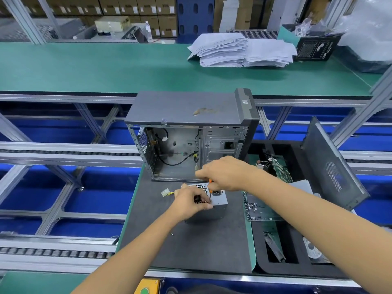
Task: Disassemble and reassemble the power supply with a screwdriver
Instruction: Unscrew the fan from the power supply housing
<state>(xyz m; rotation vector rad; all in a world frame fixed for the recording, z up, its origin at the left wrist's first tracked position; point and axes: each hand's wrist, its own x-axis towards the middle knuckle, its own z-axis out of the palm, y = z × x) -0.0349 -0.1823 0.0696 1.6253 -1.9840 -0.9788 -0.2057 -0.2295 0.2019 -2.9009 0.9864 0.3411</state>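
Note:
A silver power supply (219,200) stands on the dark mat (191,247), just in front of the open computer case (184,145). My left hand (188,200) grips its near left side, fingers curled around the edge. My right hand (224,172) holds an orange-handled screwdriver (210,188), whose shaft points down at the unit's perforated face. A white connector (165,192) on yellow wires trails from the left of the power supply. One loose screw (172,234) lies on the mat nearer to me.
A clear tray with several screws (254,209) lies right of the power supply. Behind it a black foam bin (275,264) holds a circuit board (280,168) and parts. The case's side panel (333,166) leans at the right. Paper stacks (239,49) sit on the far green bench.

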